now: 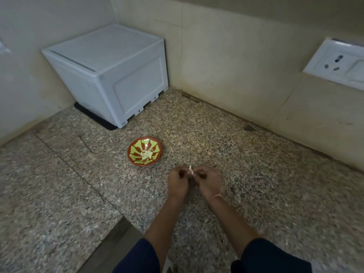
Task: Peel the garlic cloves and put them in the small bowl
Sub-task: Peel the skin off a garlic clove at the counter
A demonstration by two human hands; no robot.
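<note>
We hold both hands close together just above the speckled stone counter (246, 154), fingertips meeting over a garlic clove (190, 170). Our left hand (178, 182) has its fingers curled inward and pinches the clove from one side. Our right hand (206, 179) is curled the same way and pinches it from the other. A pale sliver stands up between the two sets of fingertips; whether that sliver is loose skin or the clove itself we cannot tell. A thin band (216, 197) circles our right wrist, and dark blue sleeves (271, 257) cover our forearms near the bottom edge. The small bowl (131, 154), red with yellow-green petals painted inside, sits on the counter ahead and to the left of our hands, near them but not touching. A little heap of pale peeled cloves (146, 154) lies in its middle. Farther back in the corner stands a white box (110, 75) on a black mat (92, 115), against the tiled walls. A white wall socket (336, 64) is mounted on the right wall.
</note>
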